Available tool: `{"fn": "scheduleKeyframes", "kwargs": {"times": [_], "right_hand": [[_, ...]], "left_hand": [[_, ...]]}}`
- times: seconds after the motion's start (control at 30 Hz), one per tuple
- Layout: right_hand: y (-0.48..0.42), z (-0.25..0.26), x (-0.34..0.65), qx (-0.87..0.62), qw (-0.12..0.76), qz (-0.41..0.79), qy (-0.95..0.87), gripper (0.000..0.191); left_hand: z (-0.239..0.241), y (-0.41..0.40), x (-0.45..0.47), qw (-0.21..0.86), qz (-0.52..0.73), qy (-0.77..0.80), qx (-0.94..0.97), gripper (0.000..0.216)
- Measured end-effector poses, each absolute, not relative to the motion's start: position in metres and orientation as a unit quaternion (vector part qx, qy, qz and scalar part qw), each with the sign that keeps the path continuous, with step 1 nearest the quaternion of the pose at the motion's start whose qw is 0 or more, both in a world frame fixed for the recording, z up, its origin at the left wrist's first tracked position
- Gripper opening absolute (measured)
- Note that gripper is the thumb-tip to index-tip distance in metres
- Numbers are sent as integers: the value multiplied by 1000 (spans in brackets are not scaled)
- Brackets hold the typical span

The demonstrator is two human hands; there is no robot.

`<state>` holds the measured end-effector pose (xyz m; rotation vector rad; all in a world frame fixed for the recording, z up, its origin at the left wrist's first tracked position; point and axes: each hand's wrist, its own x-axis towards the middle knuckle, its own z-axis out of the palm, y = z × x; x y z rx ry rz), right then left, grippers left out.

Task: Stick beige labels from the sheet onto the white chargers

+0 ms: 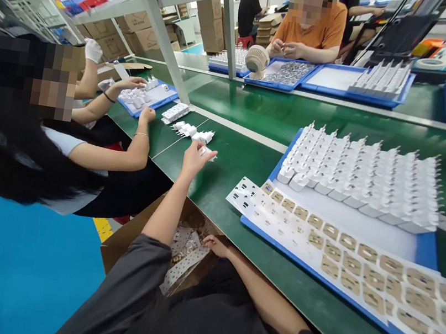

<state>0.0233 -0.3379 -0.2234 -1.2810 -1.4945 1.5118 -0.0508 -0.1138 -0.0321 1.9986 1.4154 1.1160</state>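
My left hand (196, 157) reaches out over the green belt (249, 160) and pinches a white plug adapter (209, 152) just above it. A short row of the same adapters (189, 129) lies on the belt right beyond that hand. My right hand (216, 243) is down below the table edge, in an open cardboard box (121, 246), with its fingers on used label strips (188, 259). Whether it grips a strip is unclear. To my right, a blue tray (428, 251) holds rows of white adapters (364, 177) and sheets of labels (343, 257).
A co-worker sits close on my left, hands at another blue tray (155, 102) of adapters. Across the belt a person in orange works beside a small fan (257, 59) and more blue trays (336, 83). Shelf posts and stacked cartons (138, 23) stand behind.
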Motion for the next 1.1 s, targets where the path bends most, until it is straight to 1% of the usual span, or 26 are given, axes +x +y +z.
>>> {"fn": "scheduleKeyframes", "kwargs": {"times": [0.1, 0.27, 0.43, 0.63, 0.73, 0.87, 0.93, 1.0, 1.03, 1.1], "right_hand": [[-338, -217, 22, -497, 307, 585, -563, 31], [-341, -206, 27, -530, 282, 582, -549, 29], [-344, -204, 31, -549, 279, 576, -538, 29], [-344, -208, 27, -553, 266, 572, -545, 29], [-344, -206, 24, -547, 261, 565, -559, 29], [-347, -193, 27, -533, 272, 546, -586, 26], [-356, -182, 34, -526, 281, 533, -600, 20], [-374, -166, 46, -515, 286, 521, -618, 13], [-387, -156, 53, -506, 287, 517, -628, 16], [-419, -132, 67, -485, 292, 510, -648, 25]], "left_hand": [[-24, -78, -17, 166, 389, 517, 744, 40], [-30, -53, 15, 93, 339, 516, 782, 30], [-38, -53, 5, 33, 304, 528, 792, 34], [-24, -57, -12, 27, 295, 550, 781, 42], [-12, -75, -6, 50, 286, 518, 805, 41], [0, -129, 8, 145, 218, 397, 880, 39], [5, -160, 11, 211, 152, 319, 911, 46], [9, -185, 12, 259, 77, 269, 924, 58], [12, -194, 11, 276, 48, 253, 926, 63], [15, -200, 10, 297, 15, 234, 926, 64]]}}
